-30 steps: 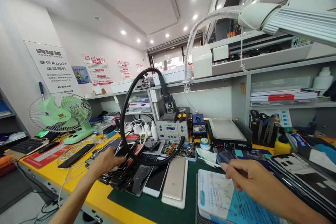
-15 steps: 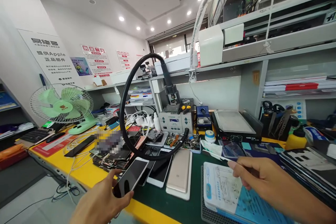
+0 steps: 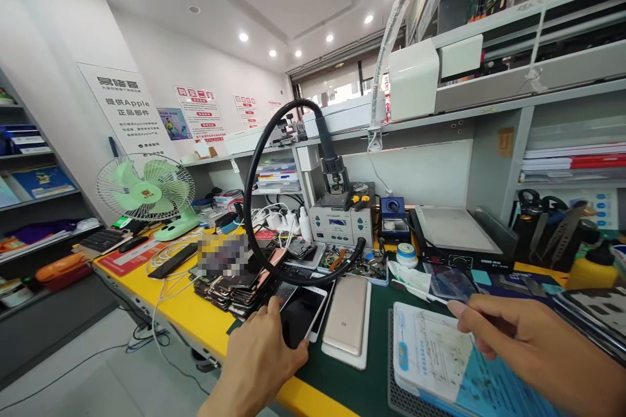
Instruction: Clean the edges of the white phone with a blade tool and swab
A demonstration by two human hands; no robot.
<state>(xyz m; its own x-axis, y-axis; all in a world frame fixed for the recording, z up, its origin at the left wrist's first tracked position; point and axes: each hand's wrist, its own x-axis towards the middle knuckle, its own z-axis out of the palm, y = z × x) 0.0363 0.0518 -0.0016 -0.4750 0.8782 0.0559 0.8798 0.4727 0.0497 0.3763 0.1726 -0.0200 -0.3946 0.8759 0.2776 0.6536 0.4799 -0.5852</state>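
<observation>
My left hand (image 3: 267, 345) grips a white-edged phone (image 3: 299, 314) by its near end, fingers on the left side and thumb at the lower right. The phone's dark screen faces up. It overlaps another white phone on the green mat, and I cannot tell whether it rests there. To its right, a gold phone (image 3: 346, 316) lies back up on a white one. My right hand (image 3: 518, 332) is closed around a slim white tool (image 3: 433, 298) pointing left, its kind unclear. Below that hand lies a white and blue printed pad or box (image 3: 430, 345).
A stack of phone parts (image 3: 229, 290) stands left of the phones. A black hose (image 3: 250, 208) loops in front of the hot air station (image 3: 337, 225). Behind are circuit boards (image 3: 352, 260), a small round tub (image 3: 406, 254) and a flat heating plate (image 3: 457, 231). A green fan (image 3: 147, 192) stands far left.
My left hand has moved right and inward, bringing the phone over the white phone on the mat. The view has turned left. My right hand still holds the slim white tool.
</observation>
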